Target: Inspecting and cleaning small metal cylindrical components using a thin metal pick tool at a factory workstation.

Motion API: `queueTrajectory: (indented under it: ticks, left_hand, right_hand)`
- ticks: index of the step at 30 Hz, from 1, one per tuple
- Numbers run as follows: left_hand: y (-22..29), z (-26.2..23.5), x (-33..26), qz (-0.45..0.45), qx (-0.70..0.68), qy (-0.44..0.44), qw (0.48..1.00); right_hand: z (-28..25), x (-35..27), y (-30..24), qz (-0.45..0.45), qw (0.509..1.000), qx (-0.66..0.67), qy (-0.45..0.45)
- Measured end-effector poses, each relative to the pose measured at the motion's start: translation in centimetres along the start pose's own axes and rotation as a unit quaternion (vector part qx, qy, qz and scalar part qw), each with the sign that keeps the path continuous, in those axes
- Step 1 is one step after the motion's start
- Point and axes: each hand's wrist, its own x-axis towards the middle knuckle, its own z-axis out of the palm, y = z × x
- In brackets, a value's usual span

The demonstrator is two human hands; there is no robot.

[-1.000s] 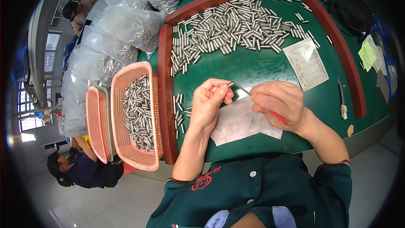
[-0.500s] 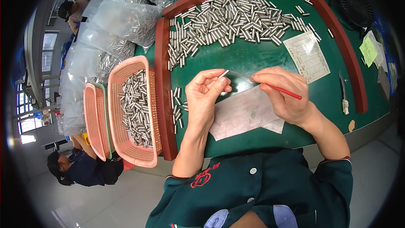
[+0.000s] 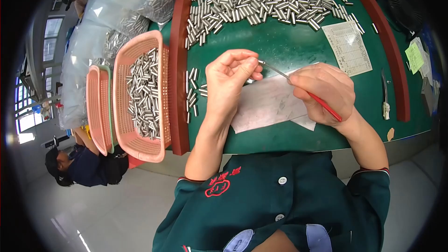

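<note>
Between the thumb and fingers of my left hand (image 3: 228,74) is a small metal pin (image 3: 262,62). Only its bright end shows past the fingertips. My right hand (image 3: 326,91) is closed around a slim hand tool with a red handle (image 3: 325,107) and a thin metal shaft (image 3: 276,70). The tool's tip meets or nearly meets the pin's end; I cannot tell which. Below both hands lies a smudged, pale sheet of paper (image 3: 261,105). Several similar pins (image 3: 192,95) lie on the green table beside my left wrist.
A large pile of metal pins (image 3: 261,0) lies at the back, inside a dark red wooden border (image 3: 178,65). Left of it stand a pink basket of pins (image 3: 140,151) and clear bags of pins (image 3: 130,0). A printed sheet (image 3: 347,49) and a knife (image 3: 385,91) lie right.
The whole view has shifted, so the table sits higher in the picture. The pin, earlier seen lengthwise at my left fingertips, now shows only its end. The tool is still in my right hand.
</note>
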Motion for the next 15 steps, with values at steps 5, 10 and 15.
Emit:
queueTrajectory:
  ticks: [5, 10, 15]
  left_hand:
    - [1.0, -0.8, -1.9, 0.100, 0.168, 0.081, 0.977]
    - [1.0, -2.4, -4.3, 0.121, 0.225, 0.126, 0.959]
    - [1.5, -3.6, -6.6, 0.242, 0.416, 0.130, 0.867]
  right_hand:
    - [0.4, -0.4, -0.5, 0.022, 0.998, 0.056, 0.037]
    - [0.4, -0.7, -0.4, 0.041, 0.996, 0.041, 0.070]
    - [0.4, -1.6, 0.1, 0.110, 0.990, 0.049, 0.077]
